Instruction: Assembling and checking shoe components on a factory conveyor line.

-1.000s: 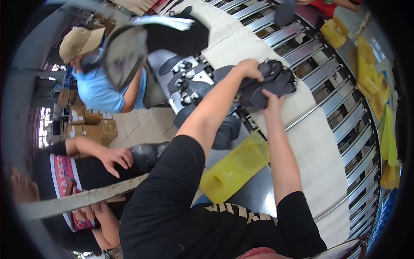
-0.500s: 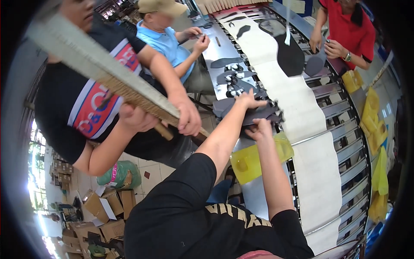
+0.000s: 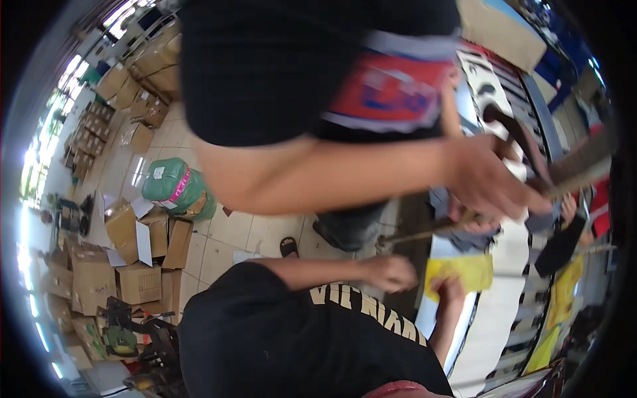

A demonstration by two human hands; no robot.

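Note:
My left hand is over the table's left edge, away from the dark pieces. Its fingers look curled but are smeared by motion, and no object shows in it. Over the yellow plastic sheet, my right hand is bent at the fingers and blurred too; I cannot tell whether it holds anything. Beyond the sheet lies a stack of dark grey flat pieces, partly hidden by a co-worker's hand. That hand grips a long wooden-looking bar, which runs across above the white belt.
The co-worker's forearm blocks much of the view ahead. Open cardboard boxes and a green wrapped bundle stand on the tiled floor at left. Another person in red is beyond the belt.
My view has swung left. Both my hands have drawn back from the dark pieces toward me. The co-worker has come closer, with the bar now reaching across the belt.

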